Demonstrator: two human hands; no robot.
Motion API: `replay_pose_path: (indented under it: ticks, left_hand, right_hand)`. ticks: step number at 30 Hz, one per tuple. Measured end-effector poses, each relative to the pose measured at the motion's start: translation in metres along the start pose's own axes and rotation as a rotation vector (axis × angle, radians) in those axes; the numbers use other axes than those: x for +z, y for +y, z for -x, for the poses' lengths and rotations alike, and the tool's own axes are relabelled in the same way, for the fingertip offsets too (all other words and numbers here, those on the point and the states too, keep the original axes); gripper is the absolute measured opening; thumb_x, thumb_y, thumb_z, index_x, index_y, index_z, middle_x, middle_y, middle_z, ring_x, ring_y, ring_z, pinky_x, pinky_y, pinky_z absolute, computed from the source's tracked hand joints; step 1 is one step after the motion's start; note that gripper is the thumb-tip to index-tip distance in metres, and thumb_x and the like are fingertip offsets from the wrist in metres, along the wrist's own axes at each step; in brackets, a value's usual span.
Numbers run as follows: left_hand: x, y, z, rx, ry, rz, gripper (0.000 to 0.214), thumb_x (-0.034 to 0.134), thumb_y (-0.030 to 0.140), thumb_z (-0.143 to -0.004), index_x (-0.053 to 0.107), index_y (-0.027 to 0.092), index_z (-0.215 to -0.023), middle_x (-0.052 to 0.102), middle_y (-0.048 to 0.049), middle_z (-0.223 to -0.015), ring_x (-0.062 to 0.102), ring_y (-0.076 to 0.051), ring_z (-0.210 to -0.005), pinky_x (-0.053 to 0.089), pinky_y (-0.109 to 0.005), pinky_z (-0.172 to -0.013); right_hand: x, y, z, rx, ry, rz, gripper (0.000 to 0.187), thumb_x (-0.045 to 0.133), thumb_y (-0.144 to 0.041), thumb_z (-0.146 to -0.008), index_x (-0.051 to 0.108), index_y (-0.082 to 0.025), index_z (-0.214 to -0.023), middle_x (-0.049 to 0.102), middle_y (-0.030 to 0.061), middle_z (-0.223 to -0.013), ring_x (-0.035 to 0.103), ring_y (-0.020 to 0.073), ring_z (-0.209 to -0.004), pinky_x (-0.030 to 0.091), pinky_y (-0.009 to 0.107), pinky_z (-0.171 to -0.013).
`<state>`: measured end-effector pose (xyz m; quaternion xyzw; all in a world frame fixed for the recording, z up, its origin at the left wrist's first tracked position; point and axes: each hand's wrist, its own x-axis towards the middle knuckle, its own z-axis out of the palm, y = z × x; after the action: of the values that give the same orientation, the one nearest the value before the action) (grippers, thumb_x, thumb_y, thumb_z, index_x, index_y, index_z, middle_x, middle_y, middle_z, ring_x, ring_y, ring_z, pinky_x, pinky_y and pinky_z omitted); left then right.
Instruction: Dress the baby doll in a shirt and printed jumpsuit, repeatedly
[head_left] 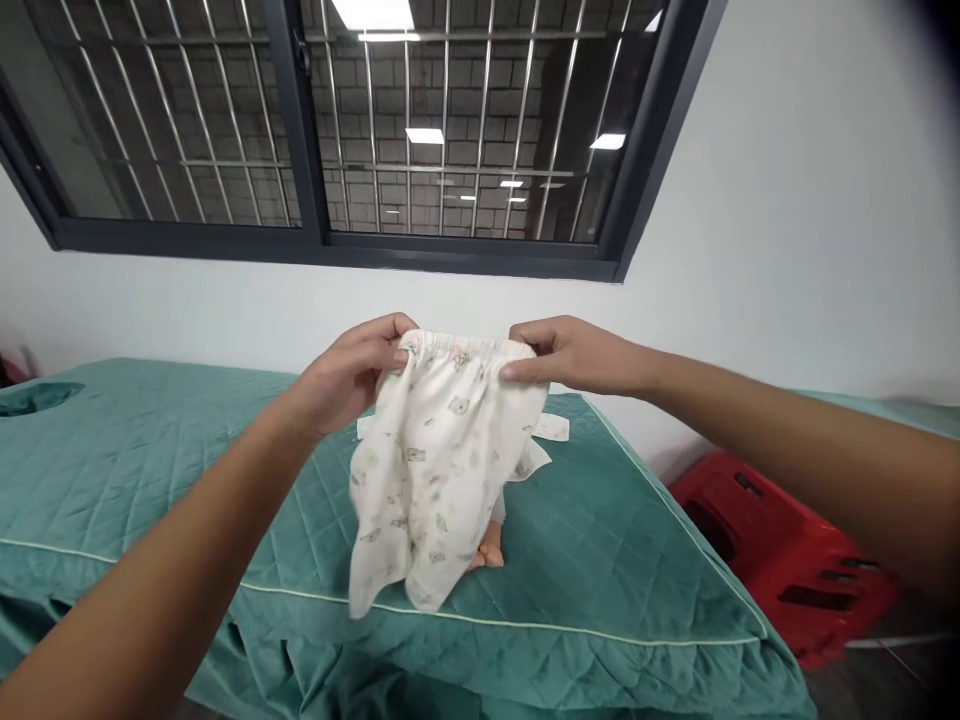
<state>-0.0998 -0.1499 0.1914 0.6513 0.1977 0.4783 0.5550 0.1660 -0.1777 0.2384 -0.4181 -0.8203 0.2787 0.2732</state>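
Small white baby pants [442, 450] with a faint print hang upright from their elastic waistband, legs downward. My left hand [356, 370] pinches the waistband at its left end, thumb in front. At the right end, my right hand [559, 355] grips the same band between thumb and fingers. Behind the pants a doll lies on the bed, mostly hidden; its bare feet [489, 550] show below at the right. White printed cloth [551, 428] sticks out on both sides behind the pants, apparently a top on the doll.
A green quilted cover [600, 560] with pale piping spreads over the bed, its front edge nearest me. On the floor to the right stands a red plastic stool [795, 560]. Beyond the bed are a white wall [787, 200] and a dark-framed window [472, 255] with metal bars.
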Motion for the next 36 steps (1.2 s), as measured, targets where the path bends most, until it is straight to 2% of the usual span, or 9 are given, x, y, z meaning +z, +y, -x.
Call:
replay_pose_path:
  ticks: [7,14,18,21,24,27,30,33,36]
  left_hand:
    - [0.016,0.011,-0.003,-0.019,-0.059,-0.21,0.034,0.072,0.045,-0.071,0.069,0.016,-0.088,0.066,-0.0067,-0.078,0.06,-0.017,-0.062,0.044,-0.024,-0.05]
    - [0.029,0.0,-0.004,0.071,0.006,-0.394,0.023,0.073,0.038,-0.072,0.07,0.015,-0.076,0.065,-0.003,-0.072,0.058,-0.014,-0.061,0.041,-0.018,-0.048]
    - [0.027,-0.025,-0.005,-0.035,0.001,-0.21,0.031,0.071,0.046,-0.076,0.069,0.015,-0.082,0.067,-0.0043,-0.076,0.061,-0.016,-0.065,0.045,-0.022,-0.054]
    - [0.032,-0.054,-0.005,-0.084,0.024,0.029,0.041,0.067,0.053,-0.079,0.068,0.015,-0.095,0.069,-0.0073,-0.085,0.065,-0.021,-0.076,0.05,-0.028,-0.066]
    - [0.038,-0.083,-0.001,-0.167,-0.097,0.106,0.044,0.075,0.048,-0.074,0.067,0.016,-0.103,0.07,-0.0081,-0.09,0.067,-0.023,-0.082,0.051,-0.031,-0.071]
    - [0.038,-0.107,0.003,-0.278,-0.195,0.082,0.037,0.08,0.037,-0.07,0.068,0.017,-0.098,0.07,-0.0076,-0.09,0.067,-0.025,-0.084,0.051,-0.032,-0.072]
    - [0.03,-0.125,0.003,-0.28,-0.015,0.187,0.032,0.078,0.034,-0.072,0.067,0.019,-0.098,0.07,-0.0051,-0.091,0.066,-0.023,-0.087,0.051,-0.029,-0.074]
    - [0.021,-0.138,-0.001,-0.21,0.199,0.33,0.028,0.076,0.035,-0.073,0.065,0.021,-0.094,0.069,-0.0012,-0.088,0.067,-0.019,-0.084,0.05,-0.027,-0.073]
    - [0.022,-0.148,-0.004,-0.213,0.222,0.385,0.034,0.076,0.038,-0.073,0.063,0.02,-0.099,0.07,-0.0017,-0.086,0.068,-0.021,-0.082,0.052,-0.03,-0.075]
  right_hand:
    - [0.021,-0.01,-0.01,-0.112,0.253,-0.298,0.04,0.065,-0.057,-0.081,0.054,-0.02,-0.073,0.054,-0.0016,-0.069,0.051,0.012,-0.064,0.042,0.025,-0.058]
    - [0.047,-0.002,-0.014,-0.077,0.083,-0.135,0.038,0.076,-0.051,-0.072,0.065,-0.021,-0.092,0.066,0.0002,-0.085,0.06,0.0162,-0.075,0.046,0.025,-0.061]
    - [0.061,0.012,-0.018,-0.048,0.013,-0.194,0.035,0.067,-0.053,-0.08,0.07,-0.019,-0.09,0.071,0.003,-0.093,0.065,0.0201,-0.086,0.049,0.03,-0.074]
    - [0.071,0.03,-0.022,-0.052,0.162,-0.289,0.04,0.064,-0.058,-0.081,0.068,-0.019,-0.087,0.069,0.0024,-0.086,0.063,0.0177,-0.079,0.048,0.028,-0.07]
    - [0.08,0.052,-0.024,0.012,0.314,-0.403,0.044,0.063,-0.063,-0.079,0.063,-0.019,-0.082,0.065,0.0013,-0.077,0.059,0.0153,-0.069,0.046,0.026,-0.064]
    - [0.088,0.076,-0.019,0.145,0.363,-0.563,0.047,0.06,-0.067,-0.079,0.059,-0.02,-0.079,0.065,0.0017,-0.075,0.058,0.0155,-0.066,0.047,0.027,-0.06]
    - [0.094,0.096,-0.008,0.244,0.254,-0.628,0.044,0.059,-0.065,-0.081,0.062,-0.021,-0.084,0.067,0.003,-0.082,0.061,0.017,-0.071,0.049,0.028,-0.063]
    - [0.098,0.109,0.002,0.243,0.022,-0.541,0.037,0.072,-0.055,-0.075,0.066,-0.022,-0.091,0.069,0.0024,-0.088,0.063,0.0186,-0.079,0.049,0.028,-0.066]
    - [0.104,0.114,0.005,0.283,-0.184,-0.424,0.034,0.081,-0.047,-0.067,0.069,-0.02,-0.085,0.069,0.0015,-0.082,0.063,0.019,-0.075,0.049,0.028,-0.063]
